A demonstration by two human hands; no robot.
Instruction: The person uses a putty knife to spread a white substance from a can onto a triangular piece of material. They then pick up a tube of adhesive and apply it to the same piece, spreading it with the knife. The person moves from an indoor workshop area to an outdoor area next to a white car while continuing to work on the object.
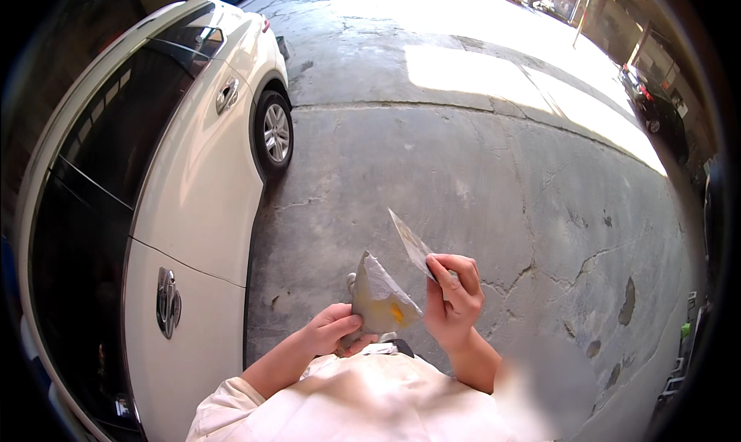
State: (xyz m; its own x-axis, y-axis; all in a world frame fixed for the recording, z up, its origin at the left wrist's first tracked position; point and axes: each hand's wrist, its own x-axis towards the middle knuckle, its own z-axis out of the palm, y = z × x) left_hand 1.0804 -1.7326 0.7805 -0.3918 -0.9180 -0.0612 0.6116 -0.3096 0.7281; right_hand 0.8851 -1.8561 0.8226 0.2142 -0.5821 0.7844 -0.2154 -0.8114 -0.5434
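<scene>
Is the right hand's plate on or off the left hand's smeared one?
Off: floor shows between the thin plate in the right hand and the smeared plate in the left hand.

My shirt (370, 403) fills the bottom centre of the frame: pale cream, loose, softly creased, its front brightly lit in patches. The left sleeve (224, 407), lower left, ends in a wide opening around the elbow; the right one blurs away at lower right. Forearms, left hand (340, 330) and right hand (457, 295) are bare.
</scene>
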